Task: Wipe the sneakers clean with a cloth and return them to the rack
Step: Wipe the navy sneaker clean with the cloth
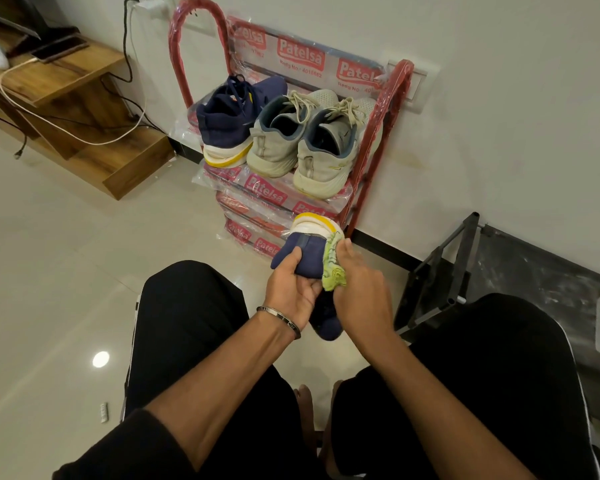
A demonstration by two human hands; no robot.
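Note:
I sit facing a red shoe rack [374, 150] wrapped in plastic. My left hand [291, 289] grips a navy sneaker [305, 251] with a white and yellow sole, heel pointing away from me. My right hand [361, 292] holds a yellow-green cloth [333, 265] pressed against the sneaker's right side. On the rack's top shelf stand the matching navy sneaker [232, 119] and two grey-white sneakers [281, 136] [329, 154], heels toward me.
A wooden stepped TV unit [84, 109] with cables and a phone stands at the left by the wall. A black metal frame [440, 275] leans at the right. My knees in black trousers fill the foreground. Glossy tiled floor [66, 271] spreads to the left.

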